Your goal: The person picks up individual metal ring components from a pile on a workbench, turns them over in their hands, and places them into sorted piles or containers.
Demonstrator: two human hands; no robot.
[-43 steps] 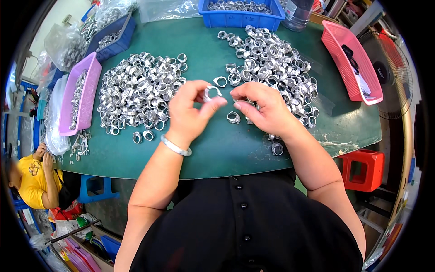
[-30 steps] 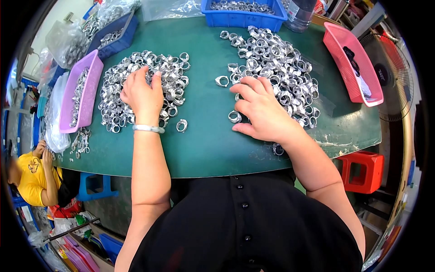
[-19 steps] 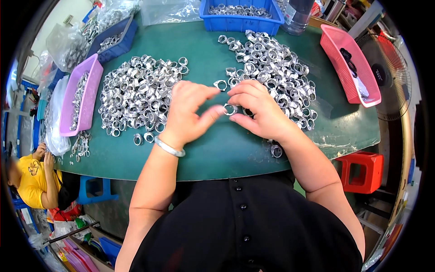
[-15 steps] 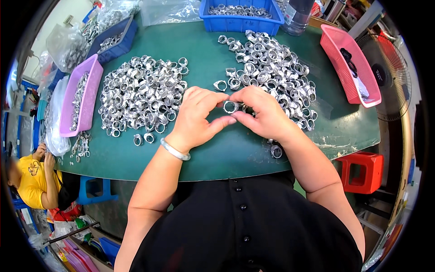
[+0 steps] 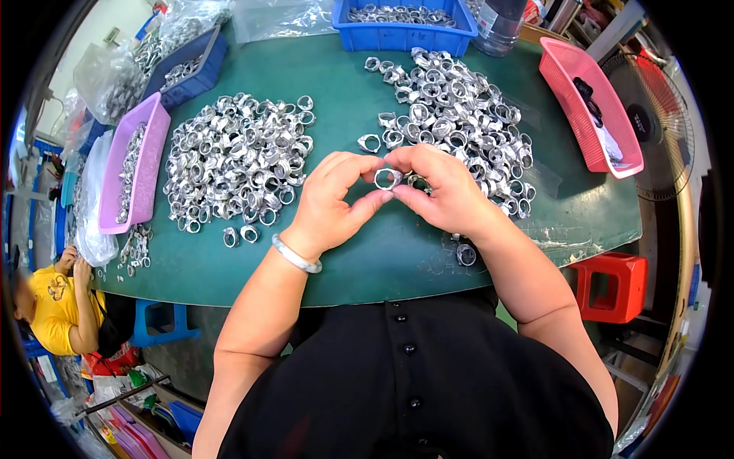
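A silver-coloured metal ring (image 5: 388, 179) is held between my two hands over the green table. My left hand (image 5: 334, 197), with a pale bangle on its wrist, pinches the ring's left side with thumb and fingertips. From the other side my right hand (image 5: 438, 189) grips the same ring; another ring shows partly in its curled fingers. One large heap of rings (image 5: 237, 161) lies left of my hands. A second heap (image 5: 459, 99) spreads behind and beside my right hand. A single ring (image 5: 369, 143) rests just beyond my fingertips, and another (image 5: 466, 255) lies near my right forearm.
Blue bins (image 5: 405, 36) of rings stand at the back, a purple basket (image 5: 107, 176) at the left, a pink basket (image 5: 604, 130) at the right. A large bottle (image 5: 497, 27) is behind the right heap. A person in yellow (image 5: 65, 310) works at far left; a red stool (image 5: 612, 287) stands right.
The ring between my hands has turned slightly, and my fingertips have shifted a little on it. The whole view has moved slightly; the heaps look the same.
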